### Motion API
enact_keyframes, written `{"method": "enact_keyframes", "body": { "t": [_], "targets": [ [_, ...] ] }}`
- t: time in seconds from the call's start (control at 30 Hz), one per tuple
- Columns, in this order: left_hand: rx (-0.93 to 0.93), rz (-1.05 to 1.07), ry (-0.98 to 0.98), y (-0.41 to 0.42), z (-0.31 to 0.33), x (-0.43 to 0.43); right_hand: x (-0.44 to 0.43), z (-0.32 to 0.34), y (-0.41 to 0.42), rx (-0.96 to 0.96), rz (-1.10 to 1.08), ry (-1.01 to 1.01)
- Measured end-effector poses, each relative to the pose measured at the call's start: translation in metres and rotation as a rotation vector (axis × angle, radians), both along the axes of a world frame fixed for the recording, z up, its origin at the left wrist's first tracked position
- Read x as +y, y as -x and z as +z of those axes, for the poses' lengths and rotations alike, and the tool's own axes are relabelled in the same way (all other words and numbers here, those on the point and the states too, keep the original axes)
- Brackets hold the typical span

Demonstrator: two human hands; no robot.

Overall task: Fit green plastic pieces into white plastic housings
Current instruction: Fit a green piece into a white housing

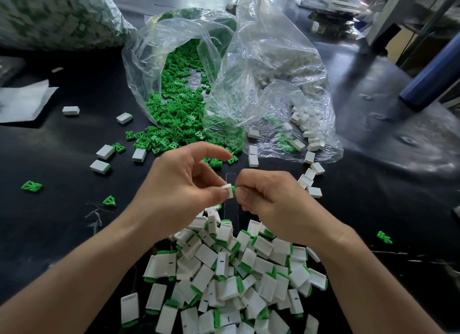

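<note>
Centre: left hand [181, 191] pinches a white housing [227, 188]; right hand [268, 199] pinches the green piece [233, 189] partly seated in it. Assembled pile [236, 271] at 6 o'clock; bagged green pieces [179, 102] at 12 o'clock await fitting, evidently many.

Left hand [179, 186] pinches white housing [228, 190]; right hand [271, 196] seemingly pinches green piece [233, 189]

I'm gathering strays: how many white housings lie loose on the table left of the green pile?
5: far housing at left, second housing nearer the bag, middle housing, pile-edge housing beside the green pile, lowest housing. Others may be hidden under the bag.
</note>
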State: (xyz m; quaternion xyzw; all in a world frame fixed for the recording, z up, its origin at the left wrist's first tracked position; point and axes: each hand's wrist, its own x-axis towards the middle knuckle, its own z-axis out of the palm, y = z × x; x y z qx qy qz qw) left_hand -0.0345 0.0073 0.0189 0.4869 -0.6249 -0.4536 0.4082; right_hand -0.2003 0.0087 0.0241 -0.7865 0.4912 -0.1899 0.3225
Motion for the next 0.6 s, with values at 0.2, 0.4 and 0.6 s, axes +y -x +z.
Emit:
{"method": "enact_keyframes", "body": {
  "t": [0.2,0.4,0.6],
  "targets": [
    [-0.080,-0.062,0.003,-0.0020,0.0001,-0.0003,0.0027,0.0045,-0.0026,0.128,0.064,0.046],
    [-0.191,-0.098,0.021,-0.0031,0.0001,0.0001,0.0044,0.0049,-0.0055,0.267,0.125,0.070],
    [-0.208,-0.148,0.024,-0.0026,0.0018,0.0014,0.0060,0.0024,-0.0084,0.333,0.167,0.124]
  ]
}}
